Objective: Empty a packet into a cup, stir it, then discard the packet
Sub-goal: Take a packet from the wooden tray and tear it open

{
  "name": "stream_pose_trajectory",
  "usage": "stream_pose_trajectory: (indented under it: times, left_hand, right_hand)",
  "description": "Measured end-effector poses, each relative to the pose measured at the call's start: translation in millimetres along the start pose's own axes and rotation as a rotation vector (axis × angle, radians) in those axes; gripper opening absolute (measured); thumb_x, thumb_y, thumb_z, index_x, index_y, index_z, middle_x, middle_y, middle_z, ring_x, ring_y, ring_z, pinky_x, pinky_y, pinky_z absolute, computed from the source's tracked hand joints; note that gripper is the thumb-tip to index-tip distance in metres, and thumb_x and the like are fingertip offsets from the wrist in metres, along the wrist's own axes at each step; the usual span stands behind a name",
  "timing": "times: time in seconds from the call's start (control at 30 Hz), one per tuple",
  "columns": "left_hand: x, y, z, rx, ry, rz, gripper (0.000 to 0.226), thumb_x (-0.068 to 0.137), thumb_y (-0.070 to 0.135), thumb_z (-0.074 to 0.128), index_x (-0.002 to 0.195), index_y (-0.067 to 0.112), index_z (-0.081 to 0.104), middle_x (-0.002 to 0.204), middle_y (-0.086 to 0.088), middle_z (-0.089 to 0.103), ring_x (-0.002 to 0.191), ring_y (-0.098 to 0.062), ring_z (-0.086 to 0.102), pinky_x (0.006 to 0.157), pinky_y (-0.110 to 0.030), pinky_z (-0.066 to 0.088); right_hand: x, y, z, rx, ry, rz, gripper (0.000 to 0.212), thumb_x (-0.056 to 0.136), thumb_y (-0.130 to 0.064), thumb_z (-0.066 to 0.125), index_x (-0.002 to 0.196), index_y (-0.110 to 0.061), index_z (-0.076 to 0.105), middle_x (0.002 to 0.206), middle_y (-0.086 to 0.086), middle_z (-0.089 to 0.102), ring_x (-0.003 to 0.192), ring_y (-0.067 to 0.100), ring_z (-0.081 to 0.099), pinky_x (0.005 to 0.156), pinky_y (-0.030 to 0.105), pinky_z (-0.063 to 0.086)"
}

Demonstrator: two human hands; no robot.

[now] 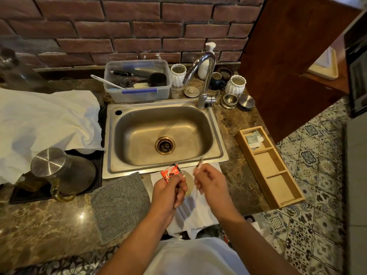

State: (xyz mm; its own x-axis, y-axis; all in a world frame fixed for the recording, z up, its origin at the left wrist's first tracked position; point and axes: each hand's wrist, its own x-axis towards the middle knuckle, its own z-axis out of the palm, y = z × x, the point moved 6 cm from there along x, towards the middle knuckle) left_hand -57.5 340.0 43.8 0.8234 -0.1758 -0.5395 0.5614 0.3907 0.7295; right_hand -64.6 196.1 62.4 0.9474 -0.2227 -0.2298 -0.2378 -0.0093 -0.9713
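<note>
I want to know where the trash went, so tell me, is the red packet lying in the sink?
No, the red packet is pinched in the left hand above the cup, in front of the sink.

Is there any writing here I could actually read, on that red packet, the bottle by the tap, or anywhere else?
No text in this view can be read.
Red packet, pinched in the left hand: white markings, too blurred to read.
White pump bottle behind the tap: a faint dark mark, too small to read.
Sachets in the wooden tray: pale print, unreadable.
Right hand holds a thin stick; no lettering shows.
</note>
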Motion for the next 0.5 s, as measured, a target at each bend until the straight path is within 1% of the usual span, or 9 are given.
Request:
stream_pose_trajectory:
  times: [0.03, 0.07, 0.1, 0.17, 0.23, 0.3, 0.33, 0.4, 0.5]
  left_hand:
    - [0.6, 1.2, -1.2, -0.023, 0.006, 0.006, 0.032, 0.099, 0.009, 0.055, 0.069, 0.007, 0.065, 0.055, -0.007, 0.058, 0.031, -0.009, 0.034, 0.031, -0.019, 0.021]
    - [1.2, 2.3, -2.8, -0.036, 0.005, 0.014, 0.032, 0.100, 0.010, 0.055, 0.069, 0.008, 0.065, 0.055, -0.007, 0.058, 0.030, -0.008, 0.034, 0.031, -0.019, 0.021]
    - [1.3, 2.6, -3.9, -0.037, -0.005, 0.019, 0.034, 0.100, 0.011, 0.056, 0.067, 0.009, 0.066, 0.056, -0.007, 0.058, 0.030, -0.008, 0.034, 0.031, -0.020, 0.021]
    - [1.5, 1.4, -4.2, -0.015, -0.043, 0.018, 0.038, 0.100, 0.014, 0.056, 0.064, 0.011, 0.067, 0.056, -0.007, 0.058, 0.031, -0.008, 0.033, 0.032, -0.020, 0.023]
    - [0.8, 0.0, -1.7, 0.007, -0.081, 0.016, 0.039, 0.101, 0.016, 0.055, 0.064, 0.011, 0.066, 0.055, -0.007, 0.055, 0.032, -0.009, 0.032, 0.033, -0.020, 0.024]
    - [-0.4, -1.7, 0.8, 0.015, -0.104, 0.011, 0.040, 0.101, 0.018, 0.055, 0.062, 0.011, 0.065, 0.052, -0.006, 0.051, 0.034, -0.010, 0.031, 0.035, -0.021, 0.025]
    - [-0.5, -3.1, 0.4, 0.017, -0.108, 0.004, 0.040, 0.101, 0.019, 0.056, 0.063, 0.010, 0.063, 0.050, -0.005, 0.050, 0.034, -0.011, 0.031, 0.037, -0.022, 0.024]
    - [-0.7, -7.8, -1.7, 0.027, -0.115, -0.019, 0.036, 0.100, 0.021, 0.057, 0.067, 0.007, 0.062, 0.048, -0.003, 0.048, 0.036, -0.012, 0.031, 0.040, -0.024, 0.023]
    - [-1.2, -15.9, -3.0, 0.033, -0.126, -0.051, 0.028, 0.095, 0.025, 0.062, 0.075, 0.006, 0.063, 0.050, -0.006, 0.049, 0.036, -0.013, 0.033, 0.042, -0.028, 0.019]
  right_hand:
    - [1.8, 3.8, -6.8, 0.137, 0.081, 0.074, 0.021, 0.100, -0.007, 0.055, 0.082, -0.004, 0.064, 0.067, 0.008, 0.056, 0.061, 0.017, 0.050, 0.056, 0.028, 0.042]
    - [2.8, 6.1, -10.2, 0.229, 0.114, 0.122, 0.021, 0.101, -0.006, 0.053, 0.082, -0.004, 0.064, 0.067, 0.009, 0.055, 0.060, 0.019, 0.048, 0.054, 0.029, 0.041]
    - [2.7, 6.2, -9.4, 0.239, 0.094, 0.142, 0.021, 0.101, -0.006, 0.052, 0.083, -0.004, 0.063, 0.067, 0.010, 0.055, 0.059, 0.019, 0.048, 0.054, 0.029, 0.041]
    - [-0.1, 2.4, 0.0, 0.161, -0.014, 0.126, 0.020, 0.101, -0.006, 0.054, 0.083, -0.001, 0.063, 0.067, 0.010, 0.055, 0.057, 0.016, 0.050, 0.053, 0.027, 0.043]
    - [-3.4, 0.6, 6.9, 0.092, -0.067, 0.102, 0.022, 0.100, -0.009, 0.058, 0.084, 0.004, 0.063, 0.067, 0.011, 0.056, 0.057, 0.014, 0.052, 0.053, 0.025, 0.046]
    - [-3.3, 3.7, 5.2, 0.069, -0.057, 0.095, 0.024, 0.100, -0.012, 0.060, 0.087, 0.007, 0.064, 0.066, 0.010, 0.057, 0.057, 0.013, 0.052, 0.054, 0.024, 0.046]
    - [-3.5, 5.9, 3.1, 0.066, -0.049, 0.096, 0.023, 0.100, -0.014, 0.061, 0.090, 0.006, 0.066, 0.066, 0.009, 0.057, 0.058, 0.013, 0.053, 0.054, 0.024, 0.047]
    - [-6.3, 12.5, -4.1, 0.052, -0.036, 0.107, 0.020, 0.098, -0.017, 0.064, 0.091, 0.001, 0.071, 0.065, 0.009, 0.059, 0.058, 0.015, 0.053, 0.054, 0.025, 0.047]
    - [-12.1, 26.0, -22.9, 0.016, 0.013, 0.149, 0.016, 0.096, -0.018, 0.067, 0.087, -0.007, 0.075, 0.064, 0.010, 0.060, 0.057, 0.017, 0.052, 0.054, 0.027, 0.046]
